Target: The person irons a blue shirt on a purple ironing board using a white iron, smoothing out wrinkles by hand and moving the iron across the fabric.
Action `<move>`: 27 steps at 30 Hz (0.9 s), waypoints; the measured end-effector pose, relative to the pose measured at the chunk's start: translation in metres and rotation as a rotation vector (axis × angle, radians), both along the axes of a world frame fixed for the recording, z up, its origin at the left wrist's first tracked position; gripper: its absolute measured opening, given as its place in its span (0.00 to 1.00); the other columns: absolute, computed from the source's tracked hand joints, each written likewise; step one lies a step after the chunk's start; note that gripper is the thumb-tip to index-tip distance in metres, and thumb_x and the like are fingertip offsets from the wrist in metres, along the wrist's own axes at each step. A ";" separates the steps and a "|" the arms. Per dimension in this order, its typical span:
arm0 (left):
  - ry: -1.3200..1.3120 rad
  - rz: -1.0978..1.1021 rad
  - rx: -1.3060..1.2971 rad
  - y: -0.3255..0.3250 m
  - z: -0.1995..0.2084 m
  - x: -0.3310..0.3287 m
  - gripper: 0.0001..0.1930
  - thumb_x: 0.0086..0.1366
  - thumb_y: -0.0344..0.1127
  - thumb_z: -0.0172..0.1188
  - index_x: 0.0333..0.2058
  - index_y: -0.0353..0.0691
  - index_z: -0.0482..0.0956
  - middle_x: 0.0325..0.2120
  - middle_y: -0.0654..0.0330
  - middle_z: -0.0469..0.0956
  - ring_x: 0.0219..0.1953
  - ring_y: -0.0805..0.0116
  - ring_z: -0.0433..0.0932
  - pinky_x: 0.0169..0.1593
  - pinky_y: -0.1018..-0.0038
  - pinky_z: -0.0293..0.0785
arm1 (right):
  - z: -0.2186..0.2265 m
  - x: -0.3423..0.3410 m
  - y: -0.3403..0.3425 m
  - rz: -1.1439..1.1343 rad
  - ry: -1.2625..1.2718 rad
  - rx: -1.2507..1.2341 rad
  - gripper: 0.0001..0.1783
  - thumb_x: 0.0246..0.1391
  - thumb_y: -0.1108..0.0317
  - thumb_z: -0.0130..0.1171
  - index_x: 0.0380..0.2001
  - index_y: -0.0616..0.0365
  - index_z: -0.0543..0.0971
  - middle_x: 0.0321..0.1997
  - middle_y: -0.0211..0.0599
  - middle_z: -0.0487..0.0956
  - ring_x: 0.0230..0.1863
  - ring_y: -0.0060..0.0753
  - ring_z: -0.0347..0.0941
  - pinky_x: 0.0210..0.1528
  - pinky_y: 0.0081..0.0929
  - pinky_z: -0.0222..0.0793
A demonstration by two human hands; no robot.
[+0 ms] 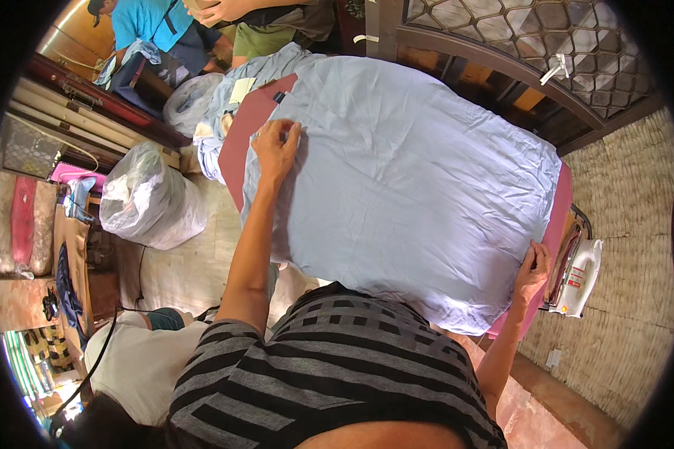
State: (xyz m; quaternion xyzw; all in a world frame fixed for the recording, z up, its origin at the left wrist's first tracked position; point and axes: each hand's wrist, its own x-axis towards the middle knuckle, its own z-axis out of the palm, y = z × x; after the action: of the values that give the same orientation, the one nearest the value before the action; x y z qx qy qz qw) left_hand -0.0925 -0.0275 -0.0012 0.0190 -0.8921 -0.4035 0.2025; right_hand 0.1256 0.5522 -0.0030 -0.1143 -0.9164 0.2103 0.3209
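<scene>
Left hand (277, 150) at the cloth's (412, 187) ten o'clock, right hand (532, 275) at four — both half-curled, perhaps tautening it, grip unclear; iron (584, 273) beyond four, apparently set clear.

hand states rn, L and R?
Left hand: fingers curled at the light-blue cloth; can't tell whether it pinches it.
Right hand: fingers bent at the cloth's right edge; grip can't be told.

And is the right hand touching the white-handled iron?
Apart. The head view shows a strip of pink board edge between the right hand and the white-handled iron.
</scene>
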 end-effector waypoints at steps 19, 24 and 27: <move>-0.152 0.145 -0.553 0.043 0.017 -0.155 0.36 0.57 0.65 0.63 0.55 0.44 0.77 0.45 0.54 0.82 0.52 0.52 0.77 0.54 0.56 0.71 | 0.008 -0.087 0.071 -0.436 -0.183 -0.081 0.21 0.54 0.51 0.64 0.39 0.59 0.81 0.35 0.46 0.81 0.38 0.46 0.79 0.42 0.40 0.73; 0.080 -0.089 -0.005 -0.031 -0.019 -0.201 0.23 0.67 0.42 0.60 0.53 0.28 0.74 0.48 0.43 0.79 0.50 0.51 0.78 0.55 0.65 0.72 | 0.018 -0.134 0.057 -0.456 -0.207 -0.199 0.19 0.58 0.54 0.56 0.46 0.55 0.77 0.44 0.52 0.81 0.50 0.58 0.76 0.51 0.49 0.70; 0.218 -0.120 -0.273 -0.017 -0.021 -0.190 0.24 0.68 0.42 0.61 0.52 0.26 0.73 0.46 0.41 0.79 0.48 0.50 0.78 0.53 0.63 0.73 | 0.017 -0.131 0.056 -0.557 -0.309 -0.032 0.11 0.59 0.60 0.54 0.41 0.51 0.76 0.37 0.47 0.81 0.39 0.50 0.78 0.40 0.48 0.74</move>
State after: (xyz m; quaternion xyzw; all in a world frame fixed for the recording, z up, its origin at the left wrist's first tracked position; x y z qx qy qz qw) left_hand -0.2830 -0.0444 -0.0223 -0.1055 -0.9109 -0.2897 0.2744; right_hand -0.0058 0.6079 0.0140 -0.3964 -0.8843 0.1087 0.2214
